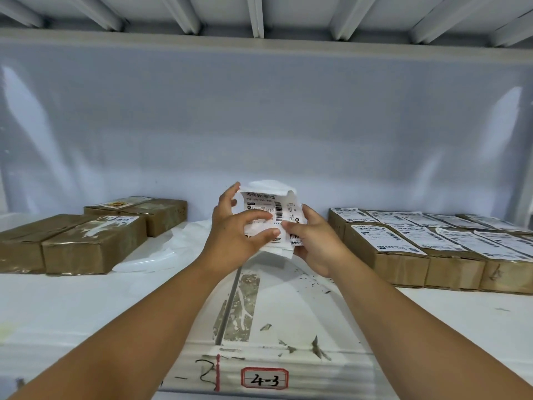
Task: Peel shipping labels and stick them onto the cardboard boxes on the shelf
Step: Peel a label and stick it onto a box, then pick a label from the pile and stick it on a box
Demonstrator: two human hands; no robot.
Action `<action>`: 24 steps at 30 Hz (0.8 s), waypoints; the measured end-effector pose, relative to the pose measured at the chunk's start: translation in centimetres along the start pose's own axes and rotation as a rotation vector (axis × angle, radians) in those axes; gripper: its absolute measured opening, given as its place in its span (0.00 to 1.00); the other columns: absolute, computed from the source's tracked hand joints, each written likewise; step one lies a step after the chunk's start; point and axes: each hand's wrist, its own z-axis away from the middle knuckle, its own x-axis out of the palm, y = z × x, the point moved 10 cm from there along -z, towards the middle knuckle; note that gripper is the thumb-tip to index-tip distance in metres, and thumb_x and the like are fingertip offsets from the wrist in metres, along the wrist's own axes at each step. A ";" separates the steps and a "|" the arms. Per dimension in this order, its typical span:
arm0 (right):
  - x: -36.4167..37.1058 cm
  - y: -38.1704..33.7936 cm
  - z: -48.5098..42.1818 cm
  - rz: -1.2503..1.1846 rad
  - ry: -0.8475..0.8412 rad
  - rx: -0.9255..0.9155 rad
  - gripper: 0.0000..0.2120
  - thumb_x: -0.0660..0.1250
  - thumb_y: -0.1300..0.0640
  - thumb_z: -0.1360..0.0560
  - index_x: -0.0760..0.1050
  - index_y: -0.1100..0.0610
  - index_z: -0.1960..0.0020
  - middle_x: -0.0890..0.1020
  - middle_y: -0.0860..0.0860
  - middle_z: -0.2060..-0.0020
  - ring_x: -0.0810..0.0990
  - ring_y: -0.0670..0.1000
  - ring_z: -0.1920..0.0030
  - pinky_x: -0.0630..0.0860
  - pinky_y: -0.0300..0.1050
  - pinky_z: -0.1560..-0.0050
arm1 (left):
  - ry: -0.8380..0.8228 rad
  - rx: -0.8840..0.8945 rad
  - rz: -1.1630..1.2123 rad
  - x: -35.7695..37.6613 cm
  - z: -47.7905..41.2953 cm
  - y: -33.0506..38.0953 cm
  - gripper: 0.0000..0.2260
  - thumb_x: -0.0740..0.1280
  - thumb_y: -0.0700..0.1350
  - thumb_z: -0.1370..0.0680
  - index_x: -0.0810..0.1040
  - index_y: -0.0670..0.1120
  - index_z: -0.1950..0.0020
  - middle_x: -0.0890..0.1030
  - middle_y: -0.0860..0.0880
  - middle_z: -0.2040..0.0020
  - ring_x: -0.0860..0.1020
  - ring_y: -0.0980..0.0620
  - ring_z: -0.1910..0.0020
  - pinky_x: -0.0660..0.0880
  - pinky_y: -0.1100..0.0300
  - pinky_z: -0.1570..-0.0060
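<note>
Above the middle of the white shelf (86, 307) I hold a stack of shipping labels (266, 207), white sheets with black barcodes, their top edge curled over. My left hand (233, 229) grips the stack's left side, thumb and fingers pinching its front. My right hand (314, 241) grips the right side from below, its thumb on the print. Brown cardboard boxes (92, 243) lie at the left, one with a small label on its top. A row of brown boxes with white labels (403, 255) on their tops lies at the right.
Peeled white backing paper (161, 258) lies in a loose heap on the shelf between the left boxes and my hands. A red-framed tag reading 4-3 (264, 378) marks the shelf's front edge. A blue-grey plastic sheet (259, 125) closes the back, and a shelf deck hangs overhead.
</note>
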 end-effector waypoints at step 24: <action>0.3 0.0 0.1 -0.114 -0.036 -0.004 0.28 0.64 0.76 0.29 0.68 0.50 0.36 0.81 0.54 0.48 0.82 0.54 0.52 0.81 0.49 0.54 | -0.030 0.132 -0.170 0.1 0.1 1.6 0.07 0.67 0.50 0.24 0.82 0.49 0.53 0.53 0.55 0.25 0.78 0.58 0.54 0.69 0.70 0.51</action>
